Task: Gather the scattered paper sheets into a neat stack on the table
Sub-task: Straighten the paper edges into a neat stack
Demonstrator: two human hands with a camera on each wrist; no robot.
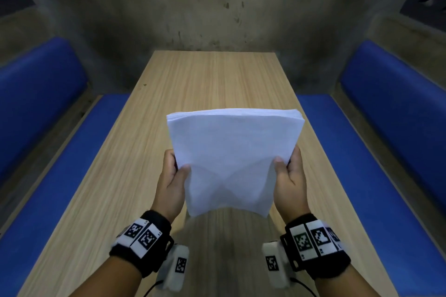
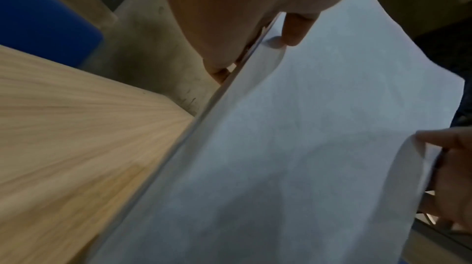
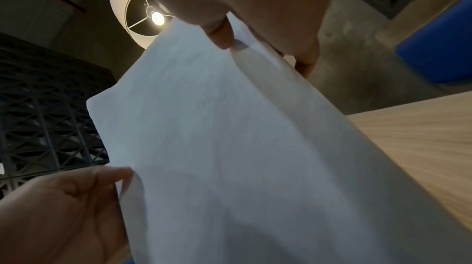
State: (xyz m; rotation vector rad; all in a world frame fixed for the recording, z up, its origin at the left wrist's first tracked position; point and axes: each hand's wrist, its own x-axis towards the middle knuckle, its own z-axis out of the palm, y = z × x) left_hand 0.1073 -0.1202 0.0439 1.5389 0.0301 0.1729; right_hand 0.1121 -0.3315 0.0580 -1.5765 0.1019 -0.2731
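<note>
A stack of white paper sheets (image 1: pixel 231 159) is held in the air above the wooden table (image 1: pixel 144 142), tilted with its far edge raised. My left hand (image 1: pixel 172 176) grips the stack's left side, thumb on top and fingers behind. My right hand (image 1: pixel 288 173) grips the right side the same way. In the left wrist view the paper (image 2: pixel 293 147) fills the frame, my left thumb (image 2: pixel 296 28) pressing on it. In the right wrist view the sheets (image 3: pixel 230 147) bend under my right thumb (image 3: pixel 220 34). The stack's lower edge hangs free and curls slightly.
Blue padded benches (image 1: pixel 43 108) (image 1: pixel 395 108) run along both long sides of the table. A stained concrete wall (image 1: pixel 217 7) closes the far end. A round ceiling lamp (image 3: pixel 143 10) hangs overhead. No loose sheets show on the tabletop.
</note>
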